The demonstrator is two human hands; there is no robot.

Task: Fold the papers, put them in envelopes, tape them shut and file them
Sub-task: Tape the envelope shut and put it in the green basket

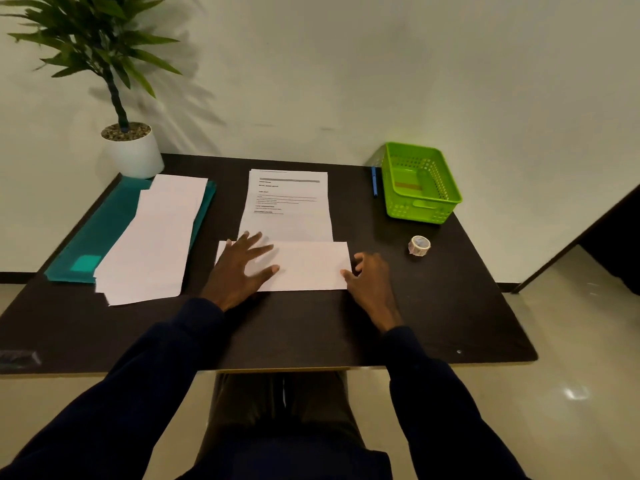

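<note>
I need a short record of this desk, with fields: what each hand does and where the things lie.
left hand: flat, fingers spread, on the white paper
right hand: pinches that paper's right edge
printed sheet: behind the paper
envelopes: stacked left, on a teal folder
basket: back right, pen beside it
tape: right, untouched

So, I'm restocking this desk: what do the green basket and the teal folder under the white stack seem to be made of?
Green basket: looks like moulded plastic, slightly glossy; its walls are a grid of holes. Teal folder: probably thin plastic, smooth with a faint sheen; coated card cannot be ruled out.
</note>
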